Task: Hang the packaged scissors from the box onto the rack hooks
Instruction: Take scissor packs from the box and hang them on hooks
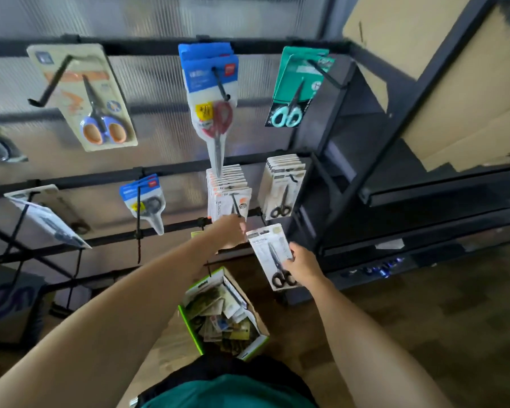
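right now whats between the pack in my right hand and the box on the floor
Nothing, in the head view: the pack of black-handled scissors in the right hand hangs above and right of the open box, with only bare floor showing in the gap.

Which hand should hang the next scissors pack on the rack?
Probably the right hand: it holds a packaged pair of black-handled scissors just below the hook with matching packs. The left hand is at the neighbouring stack.
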Demonstrator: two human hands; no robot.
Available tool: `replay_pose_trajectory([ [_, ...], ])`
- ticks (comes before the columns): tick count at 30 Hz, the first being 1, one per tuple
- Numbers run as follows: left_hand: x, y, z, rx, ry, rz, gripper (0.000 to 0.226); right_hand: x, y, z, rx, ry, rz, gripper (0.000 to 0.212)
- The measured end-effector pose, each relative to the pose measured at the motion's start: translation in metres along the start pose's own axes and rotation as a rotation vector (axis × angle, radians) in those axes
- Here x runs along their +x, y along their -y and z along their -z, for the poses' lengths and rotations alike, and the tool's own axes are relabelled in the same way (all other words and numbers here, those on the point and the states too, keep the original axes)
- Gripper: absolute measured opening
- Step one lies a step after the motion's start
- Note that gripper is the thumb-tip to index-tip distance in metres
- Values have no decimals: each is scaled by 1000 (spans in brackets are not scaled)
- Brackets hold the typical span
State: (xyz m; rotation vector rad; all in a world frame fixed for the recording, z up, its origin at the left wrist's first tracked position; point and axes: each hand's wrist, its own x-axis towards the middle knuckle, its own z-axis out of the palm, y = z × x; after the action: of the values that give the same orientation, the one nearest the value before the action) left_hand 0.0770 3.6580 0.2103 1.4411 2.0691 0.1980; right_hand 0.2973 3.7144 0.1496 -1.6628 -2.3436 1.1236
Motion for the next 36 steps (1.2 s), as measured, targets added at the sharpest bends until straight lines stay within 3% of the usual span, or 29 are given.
replay_pose_trajectory([
  [4, -6, -17, -14, 62, -49, 68, 25, 11, -10, 25, 224, -62, -95, 38],
  [9, -8, -46, -27, -256, -70, 205, 24, 30, -10, 47, 298, -44, 8, 28],
  [11, -2, -58, -26, -123, -114, 187, 26, 38, -7, 53, 309, -32, 46, 34],
  [16, 6, -85, -11, -105, -123, 195, 32, 60, -6, 61, 337, -39, 22, 54],
  [25, 12, -102, 16, -12, -77, 227, 29, 90, 1, 69, 319, -37, 28, 49],
  [36, 27, -97, 8, 127, -42, 222, 25, 123, 23, 73, 193, 10, -120, 49],
])
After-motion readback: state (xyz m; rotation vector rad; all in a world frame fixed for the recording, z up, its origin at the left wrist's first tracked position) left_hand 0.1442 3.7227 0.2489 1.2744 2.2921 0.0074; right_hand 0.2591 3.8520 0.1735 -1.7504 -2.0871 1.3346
